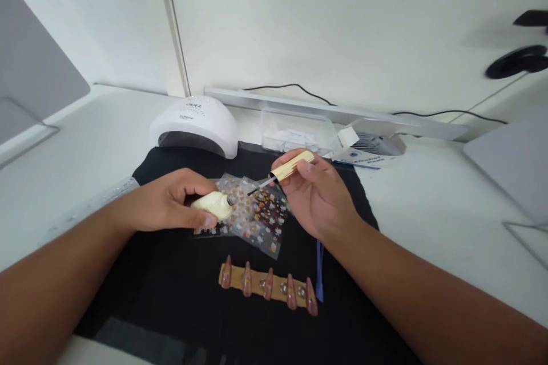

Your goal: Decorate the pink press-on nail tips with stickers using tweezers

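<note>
My left hand [177, 202] is closed around a cream nail polish bottle [210, 205], tilted with its open neck pointing right. Between the fingers of my right hand [317, 191] is the gold-capped polish brush [293, 166], its dark bristle tip just off the bottle's neck. Sheets of nail stickers [261, 222] with small printed figures lie beneath both hands. Closer to me, several long pinkish false nails [268, 284] are set in a row along a tan strip [237, 278] with metallic studs.
A white nail lamp [194, 122] stands at the back left of the black cloth [180, 291]. Behind are a clear plastic box [297, 134] with white packets and an opened carton [370, 151] of sachets. A blue-purple stick [319, 274] lies by the right forearm.
</note>
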